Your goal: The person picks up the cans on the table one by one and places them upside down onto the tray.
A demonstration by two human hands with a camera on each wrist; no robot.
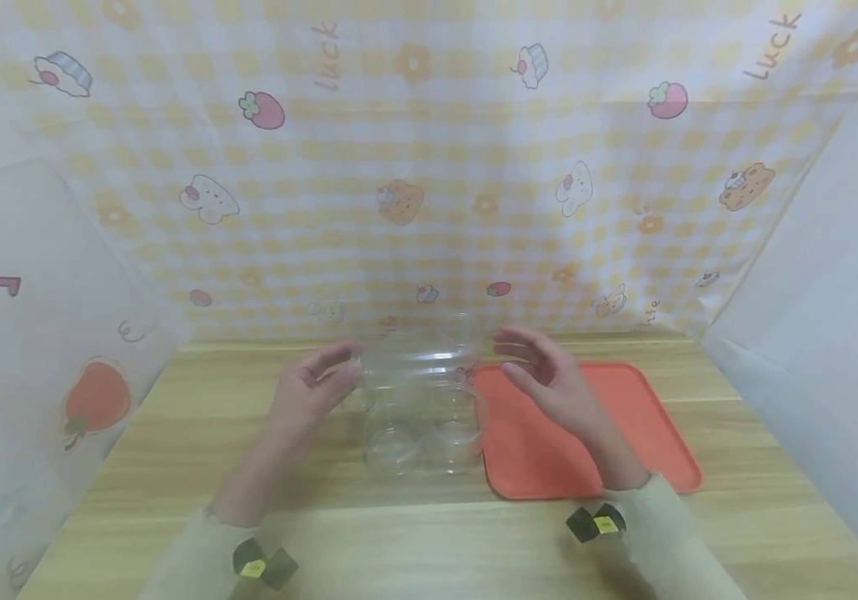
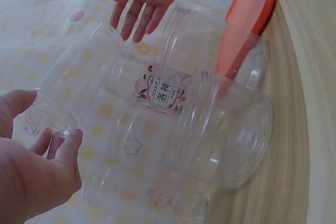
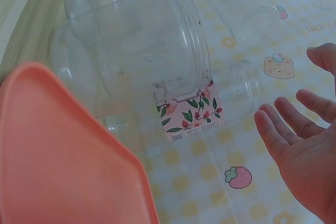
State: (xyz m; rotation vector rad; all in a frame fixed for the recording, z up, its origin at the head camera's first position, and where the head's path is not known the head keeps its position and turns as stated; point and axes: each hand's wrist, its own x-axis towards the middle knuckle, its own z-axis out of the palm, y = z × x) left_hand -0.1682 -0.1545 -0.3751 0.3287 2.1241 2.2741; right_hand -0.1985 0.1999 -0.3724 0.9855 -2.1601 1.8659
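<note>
My left hand (image 1: 316, 383) pinches the rim of a clear plastic jar (image 1: 421, 360), which lies sideways in the air. In the left wrist view, thumb and fingers of the left hand (image 2: 44, 161) close on that rim, and the jar (image 2: 84, 59) stretches away from them. The right hand (image 1: 549, 379) hovers by the jar's other end with fingers spread, apart from it and holding nothing. Below stand several clear jars (image 1: 395, 446) close together. One smaller jar among them bears a pink floral label (image 3: 190, 113).
An orange-red tray (image 1: 549, 467) lies on the wooden table (image 1: 309, 533) to the right of the jars, its left edge close to them. Behind the table hangs a yellow checked cloth (image 1: 444, 150), with pale cloth walls at both sides.
</note>
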